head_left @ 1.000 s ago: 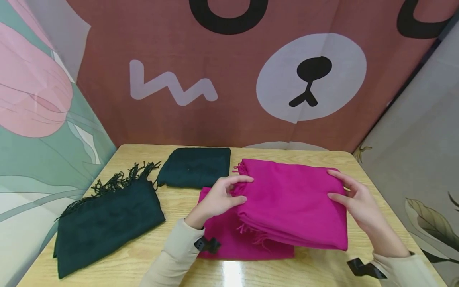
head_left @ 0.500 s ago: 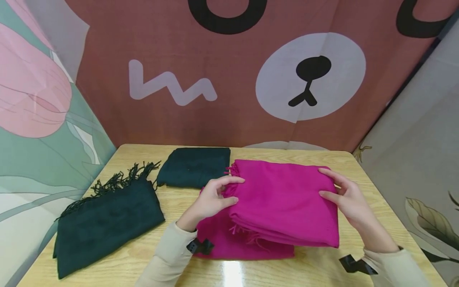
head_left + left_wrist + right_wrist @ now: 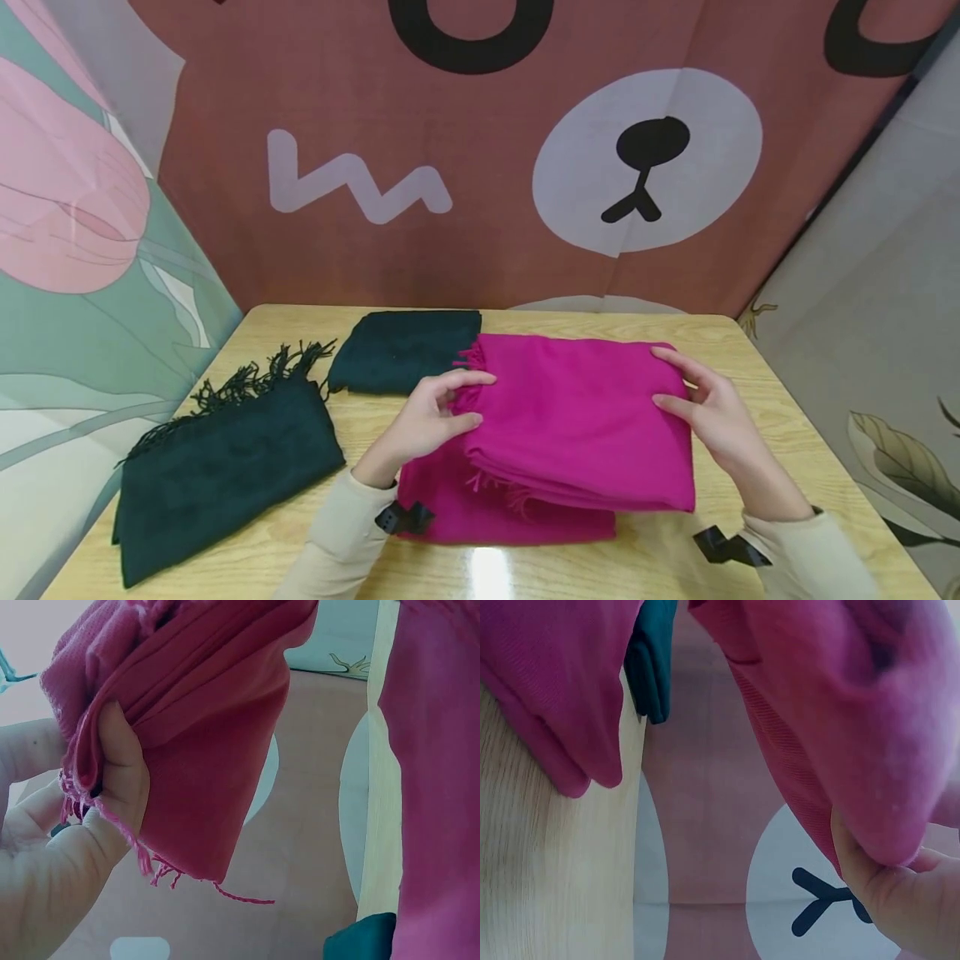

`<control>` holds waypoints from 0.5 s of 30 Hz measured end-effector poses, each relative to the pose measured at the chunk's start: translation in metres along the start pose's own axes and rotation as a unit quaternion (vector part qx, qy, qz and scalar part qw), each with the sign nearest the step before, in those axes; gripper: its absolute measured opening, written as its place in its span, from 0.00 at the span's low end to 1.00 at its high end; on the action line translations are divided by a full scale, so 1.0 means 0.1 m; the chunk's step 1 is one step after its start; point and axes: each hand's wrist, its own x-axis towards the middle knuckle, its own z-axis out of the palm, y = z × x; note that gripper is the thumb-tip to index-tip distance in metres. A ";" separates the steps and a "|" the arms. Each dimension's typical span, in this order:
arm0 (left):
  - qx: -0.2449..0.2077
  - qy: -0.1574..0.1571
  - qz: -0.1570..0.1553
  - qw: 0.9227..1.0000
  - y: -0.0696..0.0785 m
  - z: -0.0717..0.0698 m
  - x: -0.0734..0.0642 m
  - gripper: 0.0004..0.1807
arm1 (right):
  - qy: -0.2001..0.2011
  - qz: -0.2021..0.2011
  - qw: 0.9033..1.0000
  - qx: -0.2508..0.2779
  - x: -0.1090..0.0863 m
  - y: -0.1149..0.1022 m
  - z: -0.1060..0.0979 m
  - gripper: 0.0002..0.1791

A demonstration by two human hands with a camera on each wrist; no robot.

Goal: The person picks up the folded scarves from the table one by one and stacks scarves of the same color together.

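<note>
A folded magenta scarf (image 3: 577,417) with fringe is held up between both hands. My left hand (image 3: 431,421) grips its fringed left edge, thumb on top; in the left wrist view the fingers (image 3: 124,757) reach round the folded layers. At the opposite edge my right hand (image 3: 712,412) pinches the scarf, and the right wrist view shows fingers (image 3: 862,862) under its folded side. Below lies a second folded magenta scarf (image 3: 450,508), partly hidden by the held one. Air shows between the two in both wrist views.
A folded dark green scarf (image 3: 232,475) with its fringe pointing back lies at the left of the wooden table (image 3: 390,575). Another folded dark green scarf (image 3: 405,350) is at the back, beside the held one. Printed cloth (image 3: 495,250) hangs behind the table and at both sides.
Both hands have carried the held magenta scarf steadily to the left, further over the magenta one on the table. The grip of each hand looks the same; the green scarves have stayed put.
</note>
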 end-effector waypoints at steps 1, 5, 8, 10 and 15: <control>0.002 0.000 0.002 1.000 0.00 -0.01 -0.01 0.23 | 0.000 0.000 1.000 -0.002 0.01 -0.01 0.01 0.31; 0.006 0.001 0.012 1.000 0.01 -0.05 -0.03 0.23 | -0.001 0.003 1.000 -0.008 0.03 -0.03 0.05 0.31; 0.011 0.001 0.009 1.000 0.02 -0.08 -0.05 0.23 | -0.005 0.005 1.000 -0.009 0.05 -0.04 0.08 0.31; 0.013 0.001 0.003 1.000 0.02 -0.10 -0.07 0.23 | -0.008 0.003 1.000 -0.007 0.06 -0.05 0.10 0.31; 0.019 0.001 -0.008 1.000 0.03 -0.14 -0.10 0.23 | -0.018 -0.005 1.000 0.005 0.08 -0.05 0.15 0.30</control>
